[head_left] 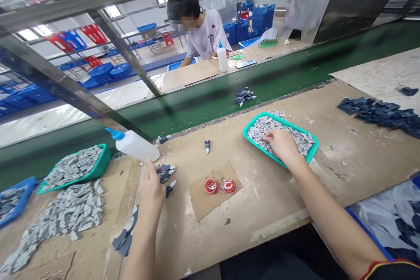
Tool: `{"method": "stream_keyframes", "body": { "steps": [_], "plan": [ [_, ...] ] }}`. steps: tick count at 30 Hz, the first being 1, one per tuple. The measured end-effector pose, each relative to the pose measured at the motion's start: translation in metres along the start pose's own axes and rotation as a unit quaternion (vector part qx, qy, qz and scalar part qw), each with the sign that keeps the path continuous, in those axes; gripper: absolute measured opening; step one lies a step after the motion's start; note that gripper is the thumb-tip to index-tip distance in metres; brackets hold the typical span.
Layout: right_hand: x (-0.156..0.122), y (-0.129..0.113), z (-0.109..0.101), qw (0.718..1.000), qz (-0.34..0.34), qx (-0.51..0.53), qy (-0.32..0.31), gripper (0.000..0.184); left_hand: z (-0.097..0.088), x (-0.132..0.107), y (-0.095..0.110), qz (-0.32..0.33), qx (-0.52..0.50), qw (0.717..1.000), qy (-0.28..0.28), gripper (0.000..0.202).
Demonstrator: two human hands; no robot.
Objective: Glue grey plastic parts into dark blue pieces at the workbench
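Two teal trays (262, 121) hold grey pieces (282, 129), the right hand's (284, 146) fingers (269, 138) lying loosely open on them.

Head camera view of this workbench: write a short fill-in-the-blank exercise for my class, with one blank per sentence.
1. The right hand touches grey pieces in a tray coloured ____.
2. Near the left hand, a white squeeze bottle lies on its ____.
3. On the cardboard sheet sit ____ red caps.
4. Across the green conveyor belt, a co-worker wears a ____ T-shirt.

Missing words: teal, side, two, white.
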State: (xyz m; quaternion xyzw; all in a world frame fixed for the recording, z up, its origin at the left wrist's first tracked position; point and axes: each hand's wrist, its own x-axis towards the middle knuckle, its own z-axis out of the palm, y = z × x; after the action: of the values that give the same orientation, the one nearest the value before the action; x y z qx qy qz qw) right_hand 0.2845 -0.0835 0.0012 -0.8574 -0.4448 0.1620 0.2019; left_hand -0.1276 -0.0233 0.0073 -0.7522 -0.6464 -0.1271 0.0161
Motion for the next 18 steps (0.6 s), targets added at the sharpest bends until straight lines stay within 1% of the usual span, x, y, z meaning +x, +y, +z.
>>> {"method": "stream_keyframes", "body": {
  "steps": [2, 4, 5, 6, 8, 10, 11, 13, 16, 18],
  "plan": [
    [-0.009, 0.004, -0.007, 0.998, -0.023, 0.041, 0.037, 0.016, 0.005, 0.005, -0.005, 0.008, 0.032, 0.999, -0.015, 0.079],
    [-0.023, 0.007, -0.011, 0.985, -0.057, 0.149, 0.06, 0.015, 0.01, 0.009, -0.01, 0.021, 0.067, 0.997, -0.021, 0.078],
    [-0.031, 0.008, -0.012, 0.971, -0.072, 0.221, 0.048, 0.017, 0.012, 0.012, -0.012, 0.029, 0.087, 0.996, -0.023, 0.077],
    [-0.04, 0.007, -0.011, 0.952, -0.08, 0.294, 0.016, 0.019, 0.013, 0.014, -0.014, 0.037, 0.106, 0.993, -0.024, 0.075],
    [-0.059, 0.004, -0.005, 0.906, -0.074, 0.409, -0.077, 0.025, 0.014, 0.02, -0.015, 0.062, 0.13, 0.989, -0.035, 0.072],
    [-0.076, -0.001, 0.006, 0.867, -0.05, 0.47, -0.156, 0.032, 0.014, 0.026, -0.015, 0.088, 0.139, 0.985, -0.052, 0.067],
    [-0.084, -0.004, 0.012, 0.854, -0.036, 0.485, -0.185, 0.035, 0.014, 0.028, -0.015, 0.098, 0.141, 0.983, -0.061, 0.066],
    [-0.097, -0.01, 0.024, 0.834, -0.01, 0.501, -0.231, 0.039, 0.014, 0.034, -0.013, 0.115, 0.15, 0.979, -0.077, 0.064],
    [-0.11, -0.02, 0.036, 0.806, 0.029, 0.517, -0.286, 0.039, 0.016, 0.042, -0.013, 0.123, 0.156, 0.976, -0.089, 0.064],
    [-0.117, -0.027, 0.043, 0.798, 0.046, 0.517, -0.308, 0.04, 0.018, 0.046, -0.014, 0.116, 0.156, 0.977, -0.091, 0.062]
  ]
}}
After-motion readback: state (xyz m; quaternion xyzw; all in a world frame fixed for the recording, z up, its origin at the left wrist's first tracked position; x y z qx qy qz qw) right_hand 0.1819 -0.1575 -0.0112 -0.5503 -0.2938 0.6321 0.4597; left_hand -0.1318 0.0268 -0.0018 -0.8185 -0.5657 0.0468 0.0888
